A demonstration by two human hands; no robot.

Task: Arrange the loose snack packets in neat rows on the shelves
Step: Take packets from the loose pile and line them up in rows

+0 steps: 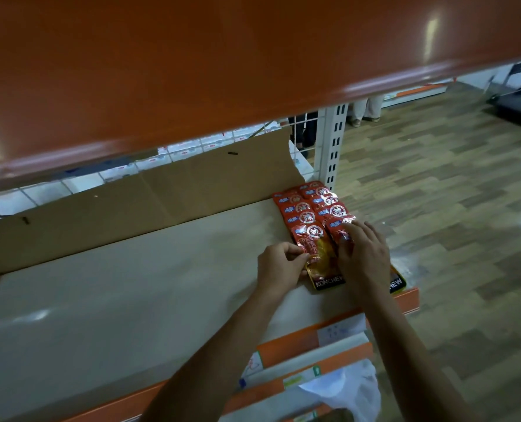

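**Two hands, two rows at the shelf's right end**

The red foil snack packets [329, 205] lie at the right end of the beige shelf board [131, 284]. They overlap like shingles in two rows running from the back edge to the orange front edge. Four show in the left row and about five in the right (overlap and blur leave the count unsure).

Each packet is glossy red with a round white emblem and a small blue label near the top. Below that is a yellow window, then a black band lettered KONCHEW in white.

The left hand [279, 263] pinches the left edge of the front left packet [320, 257] between thumb and curled fingers. The right hand [364, 254] lies over the front right packet [396, 282], fingertips down on the foil; whether it grips or only presses I cannot tell.

One brown cardboard sheet [131, 208] stands along the back edge.
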